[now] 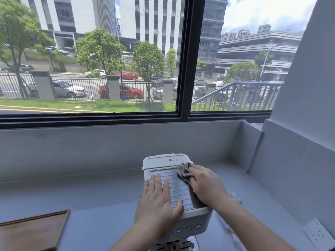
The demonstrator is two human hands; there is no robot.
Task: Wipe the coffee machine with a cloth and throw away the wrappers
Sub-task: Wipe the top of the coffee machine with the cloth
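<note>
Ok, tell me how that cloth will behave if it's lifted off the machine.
The cloth is bunched in folds under the right hand, so it is probably floppy and will drape. It looks thin, likely light. It should not roll or break.

I can read no text anywhere here. The top of the coffee machine (168,160) under my hands carries small red marks near its back edge, too small and blurred to tell as letters or symbols. The round buttons (188,228) along its front show no legible marking. The wall socket (317,234) at the right bears no print I can make out, and the buildings (152,24) outside the window show no readable signs.
</note>
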